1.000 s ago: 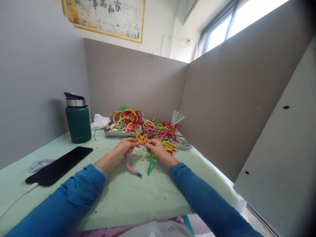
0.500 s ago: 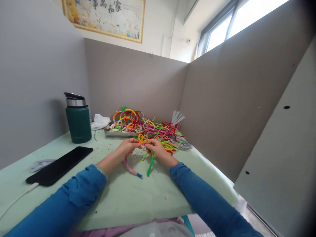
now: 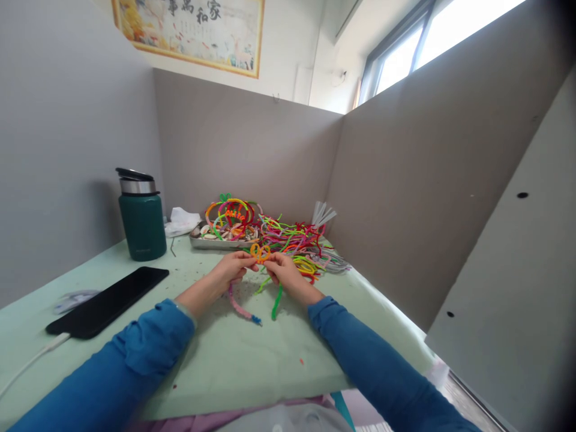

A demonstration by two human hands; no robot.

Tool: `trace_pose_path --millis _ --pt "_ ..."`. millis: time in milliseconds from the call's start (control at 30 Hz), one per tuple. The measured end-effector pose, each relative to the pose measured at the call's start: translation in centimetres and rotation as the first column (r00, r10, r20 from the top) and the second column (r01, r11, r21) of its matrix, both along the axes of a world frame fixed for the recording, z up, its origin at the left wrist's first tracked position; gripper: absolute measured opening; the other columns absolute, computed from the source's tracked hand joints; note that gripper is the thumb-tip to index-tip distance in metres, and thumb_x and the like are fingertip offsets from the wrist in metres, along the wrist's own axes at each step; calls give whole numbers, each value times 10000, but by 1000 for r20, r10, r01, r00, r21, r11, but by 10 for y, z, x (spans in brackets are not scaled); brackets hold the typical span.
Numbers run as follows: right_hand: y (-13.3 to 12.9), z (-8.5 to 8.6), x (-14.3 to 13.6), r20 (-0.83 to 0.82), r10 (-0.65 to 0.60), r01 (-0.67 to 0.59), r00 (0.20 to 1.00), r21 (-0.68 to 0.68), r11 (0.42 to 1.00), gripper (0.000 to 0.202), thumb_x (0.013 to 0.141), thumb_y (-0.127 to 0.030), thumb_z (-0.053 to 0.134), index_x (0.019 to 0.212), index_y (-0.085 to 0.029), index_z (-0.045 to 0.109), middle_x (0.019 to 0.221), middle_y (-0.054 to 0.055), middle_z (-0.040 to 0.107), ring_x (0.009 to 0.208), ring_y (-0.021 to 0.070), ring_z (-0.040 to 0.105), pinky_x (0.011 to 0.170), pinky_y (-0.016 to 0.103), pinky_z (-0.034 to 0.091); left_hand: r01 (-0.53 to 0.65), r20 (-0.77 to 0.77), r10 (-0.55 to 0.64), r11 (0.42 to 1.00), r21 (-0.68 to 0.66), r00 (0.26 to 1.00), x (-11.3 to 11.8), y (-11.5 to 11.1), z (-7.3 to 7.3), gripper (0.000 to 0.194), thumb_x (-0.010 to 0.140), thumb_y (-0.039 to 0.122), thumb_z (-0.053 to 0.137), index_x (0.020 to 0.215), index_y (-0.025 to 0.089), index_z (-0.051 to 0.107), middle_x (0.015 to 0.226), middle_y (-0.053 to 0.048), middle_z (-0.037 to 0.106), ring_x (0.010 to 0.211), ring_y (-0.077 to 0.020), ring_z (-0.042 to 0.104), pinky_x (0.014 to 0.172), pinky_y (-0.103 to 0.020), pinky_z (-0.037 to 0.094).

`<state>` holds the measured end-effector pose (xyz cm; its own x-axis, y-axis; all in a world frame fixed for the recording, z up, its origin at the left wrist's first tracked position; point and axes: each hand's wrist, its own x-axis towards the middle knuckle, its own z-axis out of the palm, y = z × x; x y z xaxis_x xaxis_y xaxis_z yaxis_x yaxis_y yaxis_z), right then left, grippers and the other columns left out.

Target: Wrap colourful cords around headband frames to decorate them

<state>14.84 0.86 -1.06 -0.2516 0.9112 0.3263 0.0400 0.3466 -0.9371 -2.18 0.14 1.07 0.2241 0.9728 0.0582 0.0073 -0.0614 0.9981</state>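
Observation:
Between my hands is a headband wrapped in pipe cleaners, with orange loops (image 3: 260, 252) standing at its top. My left hand (image 3: 234, 267) is closed on its left side, fingertips pinched by the loops. Below that hand hangs the pink end (image 3: 241, 310), which finishes in blue. On the other side my right hand (image 3: 286, 273) pinches the band close to the loops, and a green end (image 3: 277, 303) hangs beneath it. The fingers hide most of the band's upper part.
Behind the hands, a metal tray (image 3: 220, 244) holds pipe-cleaner hoops and small pieces. A heap of coloured pipe cleaners (image 3: 292, 234) lies to its right. At left stand a green bottle (image 3: 143, 225), a white tissue (image 3: 182, 221) and a black phone (image 3: 110, 300) on a cable. Grey partitions enclose the table.
Both hands stay pinched on the headband in nearly the same place. The orange loops look slightly more spread, and the hanging green end has shifted a little to the right.

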Motion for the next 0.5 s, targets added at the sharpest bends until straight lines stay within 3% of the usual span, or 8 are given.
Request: trace_pose_path --millis 133,300,500 --pt "-3 2 -3 -12 -17 17 1000 -3 1000 160 707 -310 559 725 -188 457 461 -84 409 346 54 314 335 187 222 42 12 -42 999 -18 999 3 -5 5 311 631 361 675 810 147 538 713 -22 638 326 5 207 323 -183 112" --pt "-1 -1 -5 -17 -66 66 998 21 998 148 698 -296 547 704 -190 445 448 -83 398 366 59 313 357 186 226 -8 20 9 999 -48 1000 10 -15 11 302 616 324 685 790 146 513 686 -22 642 319 6 196 322 -179 97" --pt "8 -5 -6 -7 -147 147 989 42 988 150 686 -303 553 690 -184 461 455 -77 413 395 62 329 391 190 236 93 24 -93 996 14 995 9 -4 1 254 665 341 639 764 131 538 751 -46 657 331 0 225 336 -187 182"
